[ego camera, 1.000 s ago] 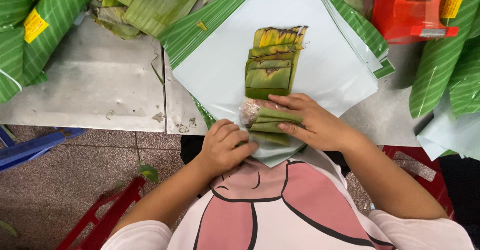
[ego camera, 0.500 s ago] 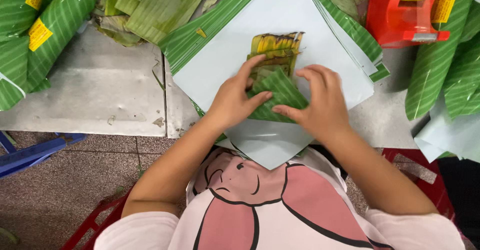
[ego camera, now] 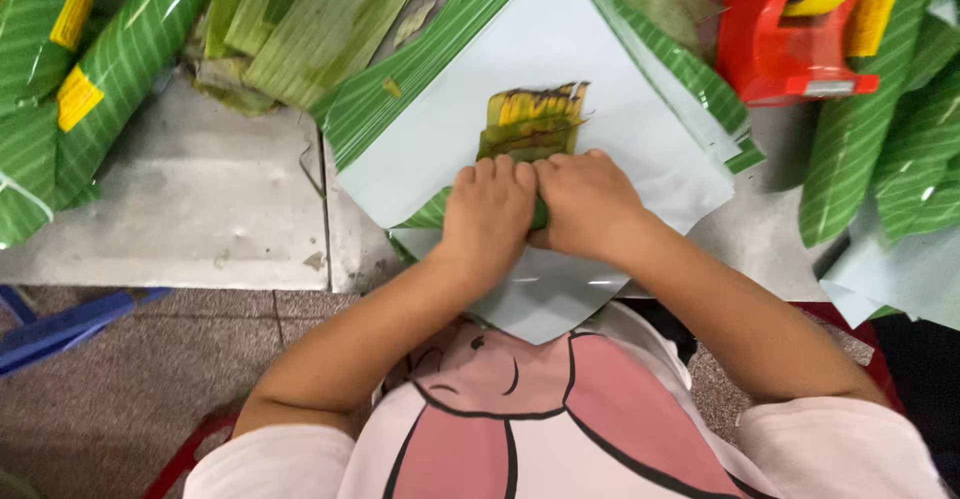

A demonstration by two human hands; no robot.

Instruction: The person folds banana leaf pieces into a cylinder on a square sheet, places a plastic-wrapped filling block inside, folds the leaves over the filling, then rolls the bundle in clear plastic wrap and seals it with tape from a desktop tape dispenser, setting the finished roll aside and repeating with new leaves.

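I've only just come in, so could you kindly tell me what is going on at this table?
A person presses both hands, left hand and right hand, side by side on a leaf roll lying on a white sheet. Only the roll's yellowed far end shows beyond the fingers. A red tape dispenser stands at the upper right.

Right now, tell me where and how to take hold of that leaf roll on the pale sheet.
Grip the leaf roll across its near, rolled end, coming from the person's side with fingers over the top. That is where the left hand and right hand press now; the far end is flat, frayed and yellowed, so it would likely give poor purchase. The pale sheet lies flat beneath.
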